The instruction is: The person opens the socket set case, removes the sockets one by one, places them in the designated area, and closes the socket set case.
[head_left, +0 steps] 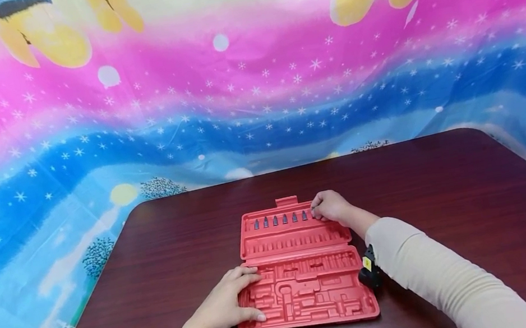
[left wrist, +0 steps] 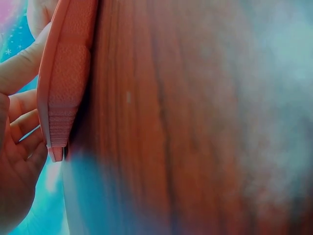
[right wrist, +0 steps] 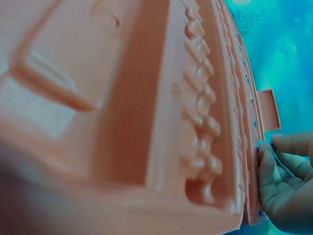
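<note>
Reaching across the upper half of an unfolded red case (head_left: 329, 283) on a dark bench (head_left: 177, 239), a person's right hand (head_left: 332, 207) meets the far end of a row of six dark, pointed bits (head_left: 275, 220) in the head view — the left hand (head_left: 223, 305) resting on the lower half's left side, fingers released and spread. The left wrist view shows that thumb against the case's edge, the other fingers loosely extended. In the right wrist view, the right hand's fingers pinch a small piece (right wrist: 263, 144) — mostly hidden — near the latch tab (right wrist: 270, 110).
</note>
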`<state>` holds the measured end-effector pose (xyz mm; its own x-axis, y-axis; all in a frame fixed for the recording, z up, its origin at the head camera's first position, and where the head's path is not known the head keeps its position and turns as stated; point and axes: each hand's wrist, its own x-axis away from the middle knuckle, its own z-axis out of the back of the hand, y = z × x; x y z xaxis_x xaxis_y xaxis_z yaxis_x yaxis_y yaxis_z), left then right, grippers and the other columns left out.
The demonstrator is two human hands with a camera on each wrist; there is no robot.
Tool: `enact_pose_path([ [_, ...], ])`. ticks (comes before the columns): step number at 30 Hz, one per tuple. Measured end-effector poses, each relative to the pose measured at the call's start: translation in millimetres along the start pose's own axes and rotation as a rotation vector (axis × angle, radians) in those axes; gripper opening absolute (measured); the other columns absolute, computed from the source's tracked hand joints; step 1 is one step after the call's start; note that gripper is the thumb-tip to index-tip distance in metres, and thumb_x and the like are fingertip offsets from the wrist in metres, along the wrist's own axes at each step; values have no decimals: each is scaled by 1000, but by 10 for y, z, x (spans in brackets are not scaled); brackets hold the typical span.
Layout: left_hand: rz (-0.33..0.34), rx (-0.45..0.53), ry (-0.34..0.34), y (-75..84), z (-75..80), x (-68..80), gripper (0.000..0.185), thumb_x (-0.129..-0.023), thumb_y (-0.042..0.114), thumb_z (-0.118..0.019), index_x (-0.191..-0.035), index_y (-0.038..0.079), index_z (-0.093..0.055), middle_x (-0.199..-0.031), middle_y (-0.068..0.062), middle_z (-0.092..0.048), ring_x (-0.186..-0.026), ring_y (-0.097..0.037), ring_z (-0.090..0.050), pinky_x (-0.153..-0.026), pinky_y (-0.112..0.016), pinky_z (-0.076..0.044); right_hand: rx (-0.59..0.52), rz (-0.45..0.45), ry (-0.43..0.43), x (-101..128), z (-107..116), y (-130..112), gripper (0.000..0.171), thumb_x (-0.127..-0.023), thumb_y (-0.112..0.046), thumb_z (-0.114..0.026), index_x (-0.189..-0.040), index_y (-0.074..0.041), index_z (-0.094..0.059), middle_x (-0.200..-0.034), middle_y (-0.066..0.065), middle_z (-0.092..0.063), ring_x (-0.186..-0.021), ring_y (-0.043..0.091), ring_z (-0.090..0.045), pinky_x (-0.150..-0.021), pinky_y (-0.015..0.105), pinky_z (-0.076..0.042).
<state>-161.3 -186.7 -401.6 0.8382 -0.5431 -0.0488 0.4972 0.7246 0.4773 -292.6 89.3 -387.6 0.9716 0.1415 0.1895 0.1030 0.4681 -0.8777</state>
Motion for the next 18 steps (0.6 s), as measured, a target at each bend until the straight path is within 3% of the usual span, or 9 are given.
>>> enact_pose_path([
  [8, 26, -28, -14, 28, 22, 11, 68, -62, 47, -71, -116, 10, -54, -126, 2, -41, -119, -19, -31, -94, -38, -30, -38, 54, 12, -13, -15, 48, 5, -82, 6, -49, -87, 5, -52, -79, 13, -56, -64, 18, -51, -57, 26, -46],
  [18, -4, -53, 10, 3, 13, 9, 66, -61, 49, -71, -113, 10, -56, -124, 1, -42, -117, -19, -34, -92, -38, -33, -141, 37, 15, 15, 17, 30, 8, -87, 0, -45, -93, 3, -49, -81, 15, -56, -69, 20, -55, -59, 29, -48],
])
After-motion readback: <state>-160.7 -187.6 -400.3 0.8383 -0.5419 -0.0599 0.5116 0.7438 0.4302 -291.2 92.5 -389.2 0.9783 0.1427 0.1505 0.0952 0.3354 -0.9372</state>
